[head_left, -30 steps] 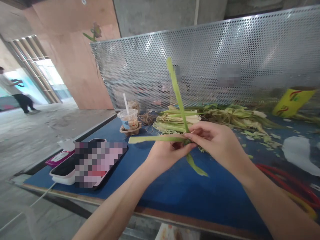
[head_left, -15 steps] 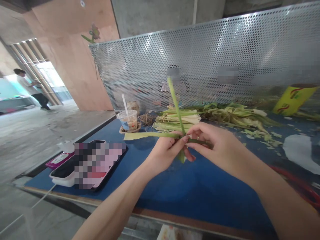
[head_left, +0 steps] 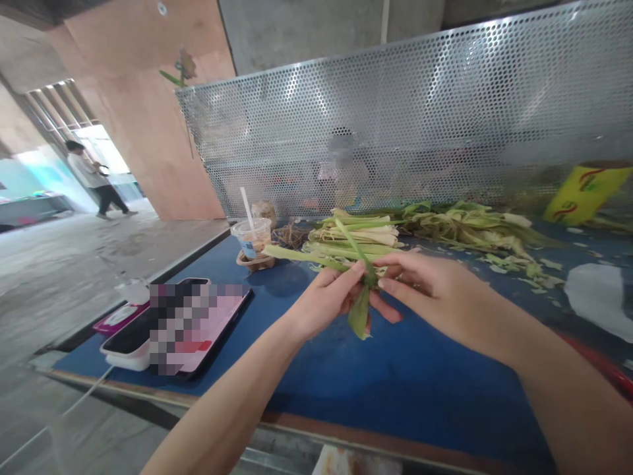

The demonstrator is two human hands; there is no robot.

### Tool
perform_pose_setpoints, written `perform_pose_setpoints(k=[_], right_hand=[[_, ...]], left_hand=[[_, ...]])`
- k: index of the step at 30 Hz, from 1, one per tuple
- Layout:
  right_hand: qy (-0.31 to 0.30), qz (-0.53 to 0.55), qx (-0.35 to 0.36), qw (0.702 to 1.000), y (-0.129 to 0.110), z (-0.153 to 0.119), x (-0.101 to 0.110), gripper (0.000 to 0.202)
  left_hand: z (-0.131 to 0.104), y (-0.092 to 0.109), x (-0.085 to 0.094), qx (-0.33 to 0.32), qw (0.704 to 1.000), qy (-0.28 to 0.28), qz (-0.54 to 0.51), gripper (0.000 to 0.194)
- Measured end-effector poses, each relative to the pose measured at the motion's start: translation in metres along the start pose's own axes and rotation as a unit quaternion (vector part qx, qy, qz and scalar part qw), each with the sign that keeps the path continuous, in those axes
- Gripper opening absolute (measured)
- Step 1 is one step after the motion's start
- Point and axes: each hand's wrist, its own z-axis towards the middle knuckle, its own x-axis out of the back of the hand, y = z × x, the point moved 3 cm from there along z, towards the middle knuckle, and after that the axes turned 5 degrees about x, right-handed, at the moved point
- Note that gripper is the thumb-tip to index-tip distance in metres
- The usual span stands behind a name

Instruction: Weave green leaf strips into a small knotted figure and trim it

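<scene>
Item one: green leaf strips [head_left: 369, 277], crossed and folded together, held in the air above the table [head_left: 420, 382], to the right of the drink cup [head_left: 251, 236] and nearer the person. One pale end points back toward the cup; a broad leaf end hangs below the crossing.

Item two: left hand [head_left: 326, 300], cup side of the strips. Thumb and forefinger clamped on the crossing.

Item three: right hand [head_left: 445, 290], on the far side of the strips from the cup. Fingers curled, tips against the crossing; whether they pinch a strip, I cannot tell from where I stand.

Handling note, my judgement: the left pinch should sit right on the crossing and not slacken, while the right draws each fold snug with a steady, gentle pull. A leaf like this probably splits along its length if twisted hard, so flat folds look safest.

Item four: pale green stalks [head_left: 378, 235], piled right of the cup.

Item five: wilted leaves [head_left: 455, 227], heaped right of the cup, beyond the stalks.

Item six: brown strands [head_left: 289, 234], tangled just beside the cup.

Item seven: yellow roll [head_left: 576, 192], far right of the cup.
</scene>
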Motion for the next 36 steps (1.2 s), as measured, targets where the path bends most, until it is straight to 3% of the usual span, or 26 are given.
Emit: perform_pose_setpoints(k=[4, 11, 17, 26, 28, 32, 36], right_hand=[[-0.010, 0.053, 0.017, 0.998, 0.002, 0.009, -0.001, 0.036], [0.093, 0.250, -0.045, 0.963, 0.004, 0.013, -0.010, 0.022], [0.206, 0.118, -0.045, 0.970, -0.002, 0.005, 0.001, 0.014], [0.287, 0.115, -0.015, 0.951, -0.004, -0.001, -0.003, 0.016], [0.281, 0.123, -0.025, 0.951, -0.003, -0.001, -0.002, 0.016], [0.200, 0.171, -0.042, 0.964, 0.001, 0.003, 0.000, 0.020], [0.132, 0.222, -0.051, 0.965, 0.001, 0.004, -0.001, 0.019]], left_hand=[[0.002, -0.004, -0.005, 0.005, 1.000, 0.022, -0.008, 0.049], [0.004, -0.004, -0.007, -0.042, 0.997, 0.056, -0.017, 0.024], [0.001, 0.001, -0.002, -0.048, 0.996, 0.077, -0.004, 0.020], [0.002, -0.003, -0.003, -0.042, 0.997, 0.059, -0.030, 0.020], [0.001, -0.002, -0.001, -0.034, 0.997, 0.055, -0.028, 0.022], [-0.001, 0.002, 0.002, -0.023, 0.998, 0.036, -0.040, 0.043], [-0.003, 0.006, -0.002, -0.056, 0.996, 0.014, -0.064, 0.060]])
